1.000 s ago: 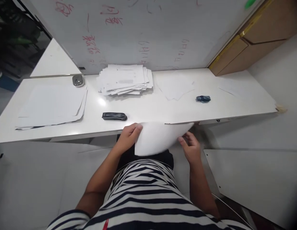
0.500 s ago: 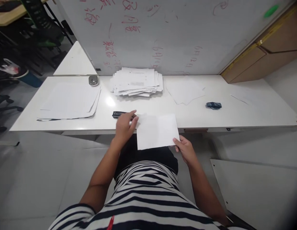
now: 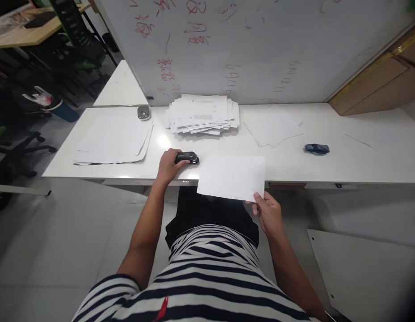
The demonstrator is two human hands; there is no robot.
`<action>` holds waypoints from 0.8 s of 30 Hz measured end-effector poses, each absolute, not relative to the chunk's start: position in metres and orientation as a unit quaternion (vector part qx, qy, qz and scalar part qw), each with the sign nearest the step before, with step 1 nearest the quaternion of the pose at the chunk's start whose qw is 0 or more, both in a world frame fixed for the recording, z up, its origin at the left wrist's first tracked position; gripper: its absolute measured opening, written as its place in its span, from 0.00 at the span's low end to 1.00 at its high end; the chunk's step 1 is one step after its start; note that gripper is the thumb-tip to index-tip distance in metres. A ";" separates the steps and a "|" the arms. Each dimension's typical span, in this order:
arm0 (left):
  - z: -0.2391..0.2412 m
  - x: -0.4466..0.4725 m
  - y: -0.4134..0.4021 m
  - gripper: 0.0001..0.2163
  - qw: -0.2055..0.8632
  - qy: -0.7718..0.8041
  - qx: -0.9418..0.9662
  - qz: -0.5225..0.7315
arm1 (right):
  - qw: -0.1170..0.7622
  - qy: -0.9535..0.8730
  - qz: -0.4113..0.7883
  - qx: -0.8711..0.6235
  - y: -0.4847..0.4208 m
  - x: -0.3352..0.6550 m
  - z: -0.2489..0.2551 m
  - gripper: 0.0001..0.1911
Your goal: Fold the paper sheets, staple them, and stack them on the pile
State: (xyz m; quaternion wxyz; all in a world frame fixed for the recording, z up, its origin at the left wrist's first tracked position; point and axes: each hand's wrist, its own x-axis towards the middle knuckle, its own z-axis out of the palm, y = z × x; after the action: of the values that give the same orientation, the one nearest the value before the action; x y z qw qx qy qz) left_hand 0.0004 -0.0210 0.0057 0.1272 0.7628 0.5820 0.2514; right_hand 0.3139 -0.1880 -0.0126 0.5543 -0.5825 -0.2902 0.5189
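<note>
My left hand (image 3: 169, 166) is closed around the rear of a black stapler (image 3: 188, 157) near the front edge of the desk. The stapler's front end points right, towards the paper. Between the thumb and fingers of my right hand (image 3: 268, 211) is the lower right corner of a white sheet of paper (image 3: 231, 176); whether it is one sheet or more I cannot tell. The paper lies partly over the desk edge, and its near side hangs above my lap.
A thick stack of papers (image 3: 203, 115) stands against the whiteboard (image 3: 247, 44). Larger sheets (image 3: 110, 138) and a small grey device (image 3: 143, 112) lie on the left of the white desk (image 3: 281, 165). A dark blue bundle (image 3: 316, 149) rests on the right, with cardboard (image 3: 371, 85) behind.
My left hand has left the paper's upper left corner and closed on the stapler. My right hand keeps its hold on the paper. The view has shifted slightly left.
</note>
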 end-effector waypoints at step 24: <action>0.005 0.002 -0.023 0.17 0.114 0.587 0.772 0.213 | 0.518 -0.343 0.497 -0.606 -0.188 0.284 -0.011 0.14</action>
State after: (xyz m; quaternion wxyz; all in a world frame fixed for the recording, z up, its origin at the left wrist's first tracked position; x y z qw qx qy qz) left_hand 0.0023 -0.0227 0.0046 0.1136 0.7724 0.5874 0.2133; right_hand 0.2845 -0.1881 -0.0108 0.5176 -0.6062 -0.3434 0.4966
